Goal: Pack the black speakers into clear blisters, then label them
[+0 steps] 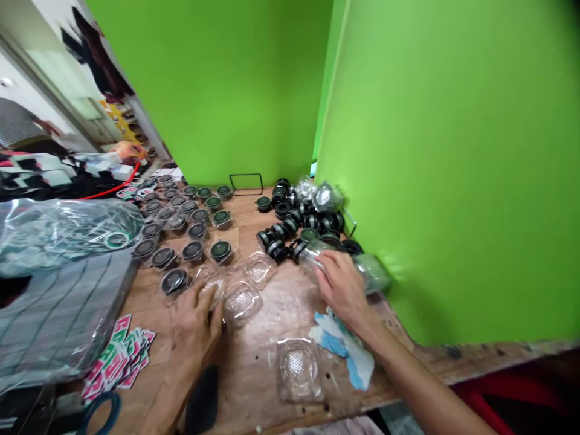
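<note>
Okay, on my feed the right hand (pixel 339 284) is curled over a clear blister shell (pixel 312 260) at the back of the bench, and I read that as a grasp. The left hand (pixel 194 332) sits low with its fingers spread against a second blister shell (pixel 212 289); gripping or just touching, I can't tell from here.

Crowding the hands, more empty shells (pixel 242 304) lie open, and another shell (pixel 299 368) sits nearer me. Rows of round dark discs in clear packs (pixel 193 251) fill the left, and a heap of black rings (pixel 290 223) stands in the way toward the back corner. A torn blue-and-white scrap (pixel 344 350) lies just below the right wrist, and a spread of red-and-green printed cards (pixel 118 356) sits by a plastic-wrapped grey sheet (pixel 58 314).

All this is on a scuffed wooden workbench (pixel 276 320), boxed in by bright green walls (pixel 453 151). A doorway (pixel 58 90) opens at upper left, with a red cable (pixel 109 190) running through the clutter below it.

A black object (pixel 202 402) under the left wrist is too cut off to identify, and the bag (pixel 371 272) past the right hand is blurred.
</note>
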Tool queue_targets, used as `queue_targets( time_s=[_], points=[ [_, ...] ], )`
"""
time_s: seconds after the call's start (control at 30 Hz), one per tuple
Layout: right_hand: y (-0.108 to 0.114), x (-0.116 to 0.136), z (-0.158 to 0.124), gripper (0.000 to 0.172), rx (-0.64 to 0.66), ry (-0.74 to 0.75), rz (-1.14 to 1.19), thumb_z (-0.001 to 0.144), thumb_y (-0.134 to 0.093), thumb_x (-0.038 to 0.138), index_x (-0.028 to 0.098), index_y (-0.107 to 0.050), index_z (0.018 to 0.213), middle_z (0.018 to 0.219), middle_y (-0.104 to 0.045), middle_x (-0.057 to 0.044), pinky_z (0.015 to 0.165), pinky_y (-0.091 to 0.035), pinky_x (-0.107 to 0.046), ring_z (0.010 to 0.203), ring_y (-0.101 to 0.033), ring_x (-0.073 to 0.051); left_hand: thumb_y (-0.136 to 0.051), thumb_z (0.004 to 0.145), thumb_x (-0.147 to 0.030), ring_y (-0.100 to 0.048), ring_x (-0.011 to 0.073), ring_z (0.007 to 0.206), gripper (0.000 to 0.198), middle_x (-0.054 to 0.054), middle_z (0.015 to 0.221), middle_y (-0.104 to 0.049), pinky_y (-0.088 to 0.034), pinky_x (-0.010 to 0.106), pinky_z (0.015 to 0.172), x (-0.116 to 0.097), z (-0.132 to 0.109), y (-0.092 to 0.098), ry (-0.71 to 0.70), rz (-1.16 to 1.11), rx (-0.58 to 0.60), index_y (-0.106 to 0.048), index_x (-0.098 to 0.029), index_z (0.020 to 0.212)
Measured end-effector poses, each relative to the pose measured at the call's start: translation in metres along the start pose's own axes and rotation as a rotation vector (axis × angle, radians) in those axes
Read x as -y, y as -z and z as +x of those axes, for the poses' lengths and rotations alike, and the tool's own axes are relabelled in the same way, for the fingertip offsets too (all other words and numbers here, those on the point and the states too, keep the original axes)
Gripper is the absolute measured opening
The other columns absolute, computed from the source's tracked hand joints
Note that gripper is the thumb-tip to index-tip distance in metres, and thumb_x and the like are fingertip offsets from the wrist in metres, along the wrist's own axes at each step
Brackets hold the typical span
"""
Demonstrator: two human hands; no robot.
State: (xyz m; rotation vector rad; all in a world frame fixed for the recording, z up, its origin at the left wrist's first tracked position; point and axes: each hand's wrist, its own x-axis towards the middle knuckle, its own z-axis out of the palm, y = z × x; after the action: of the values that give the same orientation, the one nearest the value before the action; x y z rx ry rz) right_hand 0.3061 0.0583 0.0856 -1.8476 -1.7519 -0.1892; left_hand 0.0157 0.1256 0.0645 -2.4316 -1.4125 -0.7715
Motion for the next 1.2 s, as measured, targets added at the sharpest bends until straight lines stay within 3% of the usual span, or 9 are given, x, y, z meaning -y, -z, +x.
queue_targets(
  time_s=[0.2,0.37,0.5,0.67,0.8,0.97,1.07,1.13,1.2],
  points=[
    [-0.050,0.028,0.068,0.022,0.249,0.229,-0.237,0.090,-0.041,0.016,0.016,-0.058,0.103,0.105,-0.057,-0.010,0.085,-0.035,-0.035,0.098,-0.047,-0.022,-0.053,0.084,-0.027,-0.055,0.0264,0.096,0.027,0.012,0.111,-0.057,-0.048,0.041,0.076,-0.051,-0.009,0.004,-0.120,-0.180,0.056,-0.056,-0.020,0.111],
    [-0.082,0.036,0.082,0.024,0.293,0.266,-0.248,0.088,-0.038,0.010,0.014,-0.059,0.100,0.103,-0.057,-0.011,0.080,-0.034,-0.037,0.093,-0.047,-0.022,-0.054,0.084,-0.026,-0.056,0.0247,0.099,0.025,0.011,0.110,-0.058,-0.048,0.042,0.083,-0.051,-0.027,0.019,0.018,-0.401,0.067,-0.059,-0.022,0.109],
    [-0.060,0.036,0.072,0.026,0.317,0.272,-0.261,0.087,-0.034,0.006,0.011,-0.059,0.095,0.096,-0.057,-0.013,0.079,-0.033,-0.039,0.093,-0.047,-0.024,-0.060,0.081,-0.033,-0.060,0.0195,0.088,0.023,0.006,0.099,-0.062,-0.051,0.031,0.073,-0.052,-0.037,0.022,0.352,-0.793,0.194,-0.064,-0.023,0.101],
    [0.003,0.052,0.032,0.027,0.334,0.217,-0.131,0.081,-0.046,0.008,0.014,-0.055,0.106,0.100,-0.053,-0.011,0.079,-0.037,-0.037,0.094,-0.046,-0.023,-0.068,0.074,-0.038,-0.061,0.0181,0.083,0.048,0.007,0.108,-0.061,-0.053,0.027,0.059,-0.081,-0.027,0.021,0.934,-1.525,0.346,-0.053,-0.025,0.117],
    [0.025,0.066,-0.010,0.041,0.468,0.225,0.512,0.079,-0.048,0.006,0.019,-0.050,0.118,0.110,-0.050,-0.007,0.083,-0.044,-0.026,0.099,-0.049,-0.015,-0.063,0.077,-0.039,-0.063,0.0195,0.065,0.039,0.006,0.089,-0.063,-0.051,0.028,0.042,-0.101,-0.018,0.028,1.010,-2.021,0.576,-0.056,-0.021,0.111],
    [0.011,0.069,-0.039,0.045,0.405,0.116,0.939,0.084,-0.053,0.014,0.024,-0.048,0.127,0.129,-0.049,-0.007,0.102,-0.039,-0.035,0.121,-0.045,-0.017,-0.071,0.069,-0.025,-0.063,0.0150,0.070,0.027,0.003,0.088,-0.067,-0.054,0.024,0.053,-0.098,-0.014,0.032,1.138,-2.144,0.488,-0.065,-0.019,0.096],
    [0.014,0.059,-0.043,0.053,0.427,-0.024,1.242,0.086,-0.055,0.026,0.032,-0.036,0.135,0.134,-0.048,-0.006,0.097,-0.045,-0.040,0.119,-0.050,-0.020,-0.072,0.066,-0.036,-0.064,0.0167,0.076,0.036,0.007,0.089,-0.068,-0.053,0.024,0.061,-0.090,-0.011,0.033,1.283,-2.212,0.544,-0.066,-0.016,0.095],
    [0.019,0.045,-0.048,0.050,0.354,-0.138,1.263,0.090,-0.048,0.029,0.032,-0.031,0.137,0.131,-0.052,-0.008,0.088,-0.051,-0.039,0.110,-0.057,-0.019,-0.072,0.065,-0.042,-0.064,0.0183,0.075,0.045,0.009,0.086,-0.068,-0.052,0.024,0.060,-0.087,-0.010,0.035,1.274,-2.194,0.557,-0.064,-0.016,0.101],
    [0.020,0.024,-0.059,0.043,0.281,-0.156,0.958,0.090,-0.048,0.031,0.029,-0.040,0.132,0.127,-0.054,-0.009,0.089,-0.050,-0.039,0.109,-0.057,-0.020,-0.077,0.060,-0.036,-0.064,0.0195,0.078,0.057,0.008,0.089,-0.068,-0.051,0.025,0.061,-0.086,-0.012,0.037,1.171,-2.102,0.475,-0.059,-0.019,0.112]
  ],
)
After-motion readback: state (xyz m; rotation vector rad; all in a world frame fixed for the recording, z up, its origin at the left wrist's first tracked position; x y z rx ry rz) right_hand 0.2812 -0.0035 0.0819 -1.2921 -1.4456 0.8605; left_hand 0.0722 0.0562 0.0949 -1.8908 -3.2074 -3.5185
